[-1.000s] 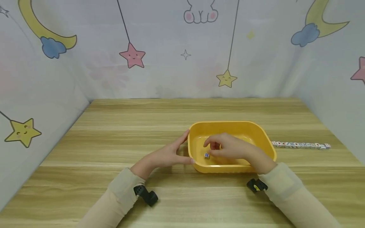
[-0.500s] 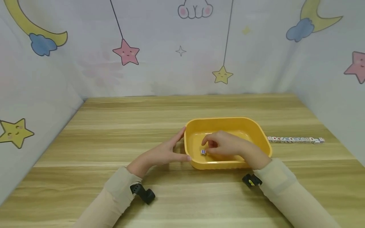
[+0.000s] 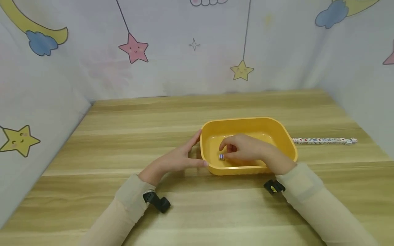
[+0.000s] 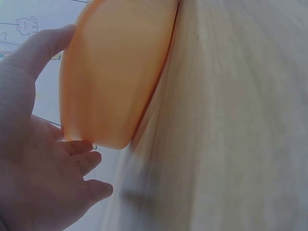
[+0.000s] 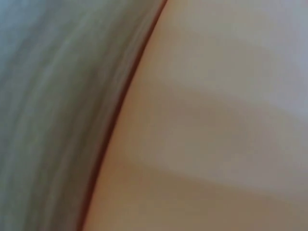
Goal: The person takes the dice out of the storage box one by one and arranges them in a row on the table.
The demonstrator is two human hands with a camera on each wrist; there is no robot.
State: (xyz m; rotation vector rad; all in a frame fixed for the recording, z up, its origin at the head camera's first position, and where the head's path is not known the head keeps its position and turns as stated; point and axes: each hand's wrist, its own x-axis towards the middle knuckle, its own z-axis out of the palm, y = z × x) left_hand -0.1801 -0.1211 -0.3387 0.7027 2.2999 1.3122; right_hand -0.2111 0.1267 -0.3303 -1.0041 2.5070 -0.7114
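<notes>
A yellow tray (image 3: 213,170) stands on the table. My left hand (image 3: 176,160) spans its left end with nearly straight fingers, the thumb at the near corner and the index finger at the far one. In the left wrist view the thumb and fingers of the left hand (image 4: 38,159) touch the tray's wall (image 4: 115,72). My right hand (image 3: 247,148) reaches inside the tray, index finger bent and apart from the thumb. A white die (image 3: 221,156) with blue pips lies by the thumb tip; contact is unclear. The right wrist view shows only the tray's outer wall (image 5: 202,120) up close.
A straight row of white dice (image 3: 320,140) with red and blue pips runs rightward from behind the tray's right side. One die at its far end (image 3: 348,141) sits slightly out of line. Patterned cloth walls (image 3: 172,71) close off the back and sides of the wooden table (image 3: 147,119).
The head view has shifted a little, so everything sits higher in it. Both hands, the tray and the die keep their places relative to one another.
</notes>
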